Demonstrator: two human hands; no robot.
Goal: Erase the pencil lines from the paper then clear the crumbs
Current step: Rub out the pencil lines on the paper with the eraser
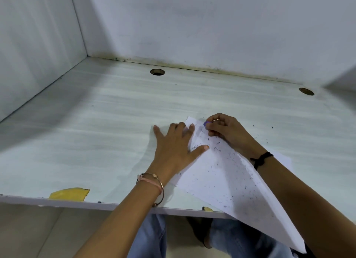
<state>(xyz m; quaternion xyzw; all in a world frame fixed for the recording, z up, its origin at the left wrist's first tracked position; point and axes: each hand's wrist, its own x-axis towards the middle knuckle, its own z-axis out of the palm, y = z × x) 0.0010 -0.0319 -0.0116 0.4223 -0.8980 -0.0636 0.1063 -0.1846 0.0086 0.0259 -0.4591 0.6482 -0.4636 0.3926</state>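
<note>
A white sheet of paper (pixel 227 178) lies slantwise on the pale desk (pixel 96 126), its near corner hanging over the front edge. Dark eraser crumbs (pixel 234 157) are scattered all over the sheet. My left hand (pixel 173 148) lies flat with spread fingers on the paper's left edge, thumb pressing the sheet. My right hand (pixel 225 130) pinches a small purple eraser (pixel 205 124) at the paper's far corner, its tip against the sheet. Pencil lines are too faint to tell apart from the crumbs.
Loose crumbs (pixel 264 136) lie on the desk right of the paper. Two round cable holes (pixel 157 72) (pixel 306 91) sit near the back wall. A side panel closes the left. Yellow tape patches (pixel 69 194) mark the front edge. My knees show below.
</note>
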